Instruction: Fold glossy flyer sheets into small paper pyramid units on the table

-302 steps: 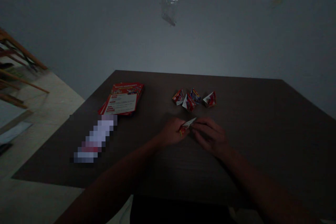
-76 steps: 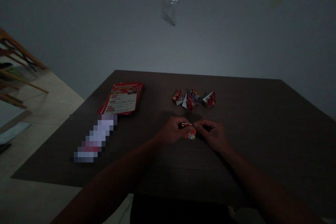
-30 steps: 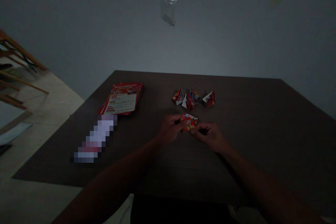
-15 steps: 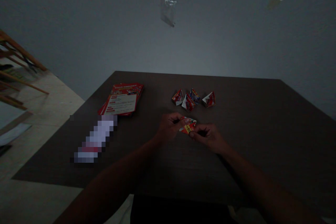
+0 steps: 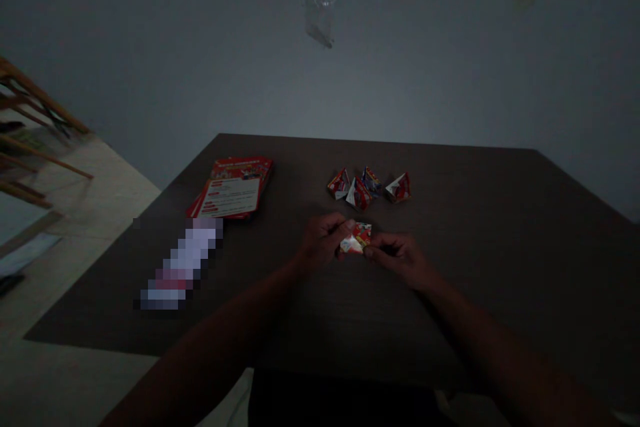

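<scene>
Over the middle of the table, a small folded piece of red printed paper (image 5: 358, 239) is held between my two hands. My left hand (image 5: 324, 239) pinches its left side, thumb on top. At its lower right edge the fingers of my right hand (image 5: 401, 258) are closed on it. A bright patch shows on the paper's lower left part. Just beyond my hands stand several folded paper pieces, among them a red and white one (image 5: 359, 194), a blue one (image 5: 371, 182) and one apart at the right (image 5: 399, 189).
A stack of red and white printed leaflets (image 5: 233, 195) lies at the table's left, with a pixelated pale object (image 5: 187, 260) nearer me. The dark table (image 5: 500, 227) meets a wall (image 5: 450, 80) behind. Wooden furniture legs (image 5: 45, 153) stand on the floor at left.
The folded paper has turned slightly in my hands, and its lower left part now looks brighter. My right-hand fingers have shifted a little along its edge. The other things stay put.
</scene>
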Motion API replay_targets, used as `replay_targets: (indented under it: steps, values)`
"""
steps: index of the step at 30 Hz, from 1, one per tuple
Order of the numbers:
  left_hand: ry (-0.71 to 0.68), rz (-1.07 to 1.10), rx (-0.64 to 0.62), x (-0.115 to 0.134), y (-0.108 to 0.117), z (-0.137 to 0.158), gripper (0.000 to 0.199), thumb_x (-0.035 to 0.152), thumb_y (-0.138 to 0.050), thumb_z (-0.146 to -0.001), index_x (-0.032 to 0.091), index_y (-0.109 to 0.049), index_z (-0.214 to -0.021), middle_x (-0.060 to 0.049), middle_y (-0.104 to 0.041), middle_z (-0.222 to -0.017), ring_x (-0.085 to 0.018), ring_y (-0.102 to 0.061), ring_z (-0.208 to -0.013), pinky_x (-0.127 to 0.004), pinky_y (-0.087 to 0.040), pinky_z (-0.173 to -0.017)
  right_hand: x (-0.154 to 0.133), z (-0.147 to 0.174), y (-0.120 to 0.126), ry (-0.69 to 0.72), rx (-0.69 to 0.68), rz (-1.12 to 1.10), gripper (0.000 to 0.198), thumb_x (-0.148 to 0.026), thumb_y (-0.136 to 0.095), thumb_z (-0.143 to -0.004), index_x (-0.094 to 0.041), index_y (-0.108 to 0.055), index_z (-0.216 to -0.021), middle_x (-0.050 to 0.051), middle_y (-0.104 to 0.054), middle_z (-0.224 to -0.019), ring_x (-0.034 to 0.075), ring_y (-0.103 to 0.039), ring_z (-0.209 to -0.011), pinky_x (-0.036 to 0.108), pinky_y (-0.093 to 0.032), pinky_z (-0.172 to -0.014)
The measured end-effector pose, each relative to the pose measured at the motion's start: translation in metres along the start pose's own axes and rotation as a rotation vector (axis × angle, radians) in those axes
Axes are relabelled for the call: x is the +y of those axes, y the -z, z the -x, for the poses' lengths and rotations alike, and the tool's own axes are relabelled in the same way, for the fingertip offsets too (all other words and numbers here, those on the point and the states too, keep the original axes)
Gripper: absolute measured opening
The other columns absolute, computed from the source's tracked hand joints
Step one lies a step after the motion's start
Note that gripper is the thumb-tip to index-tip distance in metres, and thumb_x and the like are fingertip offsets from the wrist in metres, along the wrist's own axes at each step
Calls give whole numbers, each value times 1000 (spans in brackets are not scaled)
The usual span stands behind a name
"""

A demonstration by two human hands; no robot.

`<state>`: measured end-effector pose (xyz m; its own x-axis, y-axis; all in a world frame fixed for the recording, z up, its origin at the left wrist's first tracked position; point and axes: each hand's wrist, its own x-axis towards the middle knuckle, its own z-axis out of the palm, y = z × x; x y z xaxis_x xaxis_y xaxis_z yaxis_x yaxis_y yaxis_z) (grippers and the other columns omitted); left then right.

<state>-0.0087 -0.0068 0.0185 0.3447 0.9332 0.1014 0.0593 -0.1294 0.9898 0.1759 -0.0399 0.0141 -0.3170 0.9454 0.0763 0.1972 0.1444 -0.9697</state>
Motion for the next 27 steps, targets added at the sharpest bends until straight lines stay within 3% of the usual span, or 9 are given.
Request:
replay_targets:
  steps: [7,15,21,27]
  values:
    - [-6,26,-94,0,3,0,36,46,-55,-80,13,-52,-65,2,-55,-47,-7,-51,-38,-16,-39,-38,8,0,2,15,143,-2,28,-42,-56,-80,-17,-60,-69,-2,-50,-60,11,-43,-55,23,-33,-51]
    - [78,-63,-296,-6,1,2,43,52,-48,-82,12,-56,-70,2,-53,-51,-6,-48,-40,-16,-36,-38,4,-3,2,45,10,19,29,-38,-55,-81,-17,-54,-61,-3,-45,-57,10,-40,-54,23,-31,-52]
    - [40,-208,-302,1,-4,3,48,54,-37,-86,14,-54,-67,2,-51,-50,-7,-49,-43,-18,-34,-42,5,0,-1,12,15,-6,33,-44,-50,-84,-18,-51,-64,-4,-43,-57,9,-37,-52,22,-31,-50]
    - [39,-236,-329,4,-6,4,48,54,-36,-87,14,-53,-67,3,-49,-50,-7,-47,-45,-18,-34,-45,4,0,-4,83,24,104,34,-44,-43,-89,-18,-49,-68,-3,-40,-60,10,-37,-56,22,-33,-53]
